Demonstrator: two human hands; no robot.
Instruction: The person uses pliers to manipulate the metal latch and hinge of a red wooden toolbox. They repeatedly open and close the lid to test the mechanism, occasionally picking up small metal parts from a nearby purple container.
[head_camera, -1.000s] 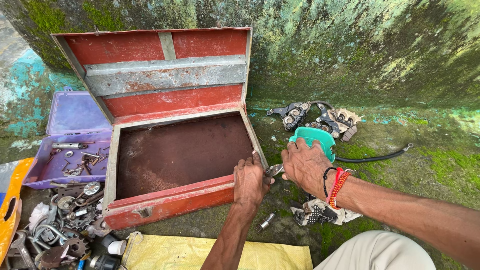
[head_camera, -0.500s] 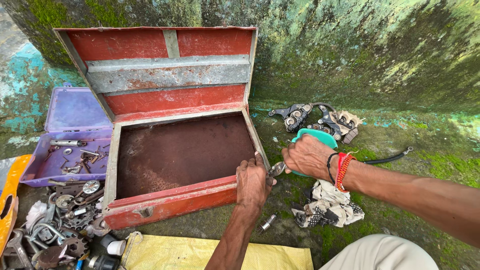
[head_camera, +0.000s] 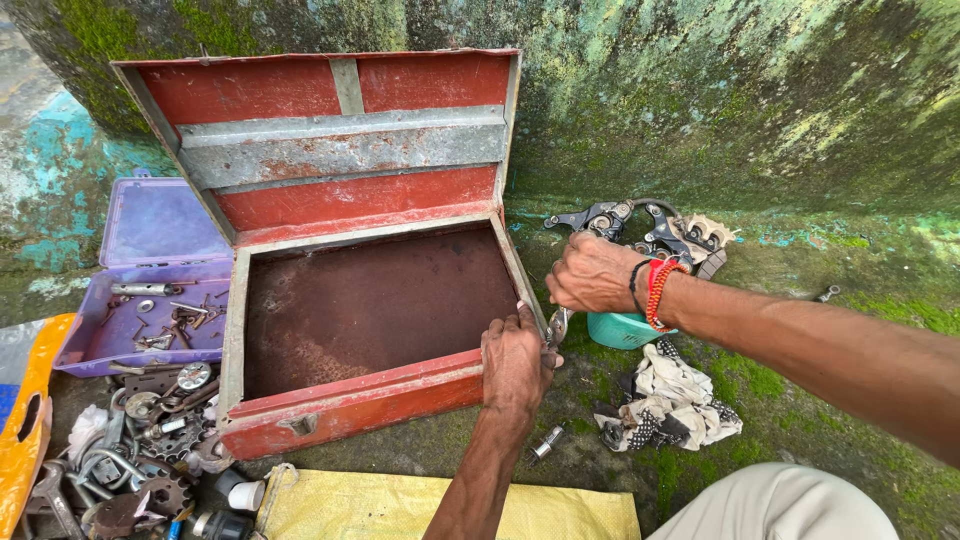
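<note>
- Left hand (head_camera: 515, 365): rests on the front right corner of the red metal toolbox (head_camera: 350, 400), fingers curled over the right rim and gripping it near the corner.
- Right hand (head_camera: 592, 273): hovers just beside the toolbox's right wall, closed in a loose fist; a small metal tool (head_camera: 557, 326) shows below the fist, but whether the fingers grip it cannot be told. Red and black bands circle the wrist.
- Red metal toolbox: stands open on the mossy ground in front of a stained concrete wall (head_camera: 760, 90); its lid (head_camera: 330, 140) leans back, upright, with a grey metal strip across its inner face. The rusty brown interior shows no contents.
- Teal plastic cup (head_camera: 622, 330): on the ground right of the toolbox, partly hidden under the right wrist.
- Patterned rag (head_camera: 672, 405): crumpled on the ground just below the cup.
- Black metal parts (head_camera: 650, 228): heaped near the wall, beyond the right hand.
- Purple plastic case (head_camera: 150, 300): open, left of the toolbox, holding small screws and bits.
- Pile of metal hardware (head_camera: 140, 450): gears, rings and brackets at the toolbox's lower left corner.
- Yellow woven sack (head_camera: 400, 505): flat on the ground in front of the toolbox, beneath the left forearm.
- Small metal socket (head_camera: 545, 443): lies on the ground between sack and rag.
</note>
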